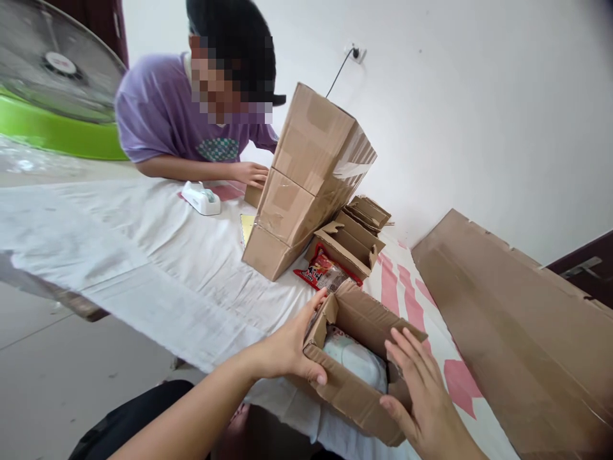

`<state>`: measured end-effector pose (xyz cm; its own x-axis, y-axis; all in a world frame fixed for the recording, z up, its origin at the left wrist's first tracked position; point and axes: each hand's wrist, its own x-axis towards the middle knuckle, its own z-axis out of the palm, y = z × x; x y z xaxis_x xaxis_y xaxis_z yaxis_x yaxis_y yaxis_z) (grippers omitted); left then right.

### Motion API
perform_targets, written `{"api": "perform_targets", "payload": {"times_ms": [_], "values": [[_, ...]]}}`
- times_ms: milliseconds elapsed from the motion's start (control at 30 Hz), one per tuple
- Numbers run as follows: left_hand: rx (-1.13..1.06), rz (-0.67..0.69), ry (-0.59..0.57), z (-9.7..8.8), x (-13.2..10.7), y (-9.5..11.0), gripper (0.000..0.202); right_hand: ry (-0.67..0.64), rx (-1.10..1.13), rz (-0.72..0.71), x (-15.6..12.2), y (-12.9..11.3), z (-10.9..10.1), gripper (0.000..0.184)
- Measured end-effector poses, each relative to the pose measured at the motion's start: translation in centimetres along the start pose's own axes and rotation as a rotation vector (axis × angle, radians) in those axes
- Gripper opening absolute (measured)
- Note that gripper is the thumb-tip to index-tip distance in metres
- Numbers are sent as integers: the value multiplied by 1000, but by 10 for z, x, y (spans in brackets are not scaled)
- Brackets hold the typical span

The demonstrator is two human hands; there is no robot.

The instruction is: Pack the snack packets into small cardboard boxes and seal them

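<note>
An open cardboard box stands at the table's near edge, its top flaps up. Inside lies a pale, plastic-wrapped item with a faint pattern; its kind I cannot make out. Around the box's left end my left hand is closed, thumb on the front wall and fingers at the back corner. My right hand is at the right end, fingers stretched out and apart, resting against the flap. Just behind the box is a red snack packet.
Taped cardboard boxes form a tall stack mid-table. Behind the packet are an open box and flattened cardboard. A large carton stands right. Across the table, a person in purple sits near a tape dispenser and fan.
</note>
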<state>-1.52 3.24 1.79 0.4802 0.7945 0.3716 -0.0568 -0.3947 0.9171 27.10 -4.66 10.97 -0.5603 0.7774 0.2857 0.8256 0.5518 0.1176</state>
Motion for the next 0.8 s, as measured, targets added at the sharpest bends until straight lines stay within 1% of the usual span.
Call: {"api": "perform_targets", "payload": {"times_ms": [67, 100, 167, 233, 300, 433, 467, 500, 567, 633, 733, 800], "values": [[17, 10, 22, 1, 0, 0, 142, -105, 46, 104, -1, 9, 3, 85], [27, 18, 28, 1, 0, 0, 141, -176, 94, 147, -1, 12, 4, 89], [45, 29, 27, 1, 0, 1, 138, -293, 200, 214, 1, 15, 5, 91], [72, 31, 14, 0, 0, 3, 135, -335, 273, 256, 3, 16, 6, 90], [117, 31, 8, -1, 0, 4, 134, -324, 314, 274, 4, 16, 5, 87], [190, 61, -37, -5, 0, 3, 138, -279, 339, 304, 9, 14, 4, 57], [192, 69, -57, -6, -1, 2, 138, -273, 329, 326, 11, 13, 3, 53], [189, 76, -70, -7, -1, 1, 137, -269, 314, 353, 13, 12, 4, 53], [186, 78, -78, -7, -1, 0, 137, -263, 286, 399, 17, 9, 4, 64], [193, 77, -73, -8, -1, 0, 137, -249, 274, 402, 19, 7, 6, 70], [201, 80, -72, -7, -1, 1, 136, -195, 273, 360, 17, 8, 9, 63], [212, 84, -78, -8, -1, 3, 133, -135, 270, 352, 13, 11, 11, 56]]}}
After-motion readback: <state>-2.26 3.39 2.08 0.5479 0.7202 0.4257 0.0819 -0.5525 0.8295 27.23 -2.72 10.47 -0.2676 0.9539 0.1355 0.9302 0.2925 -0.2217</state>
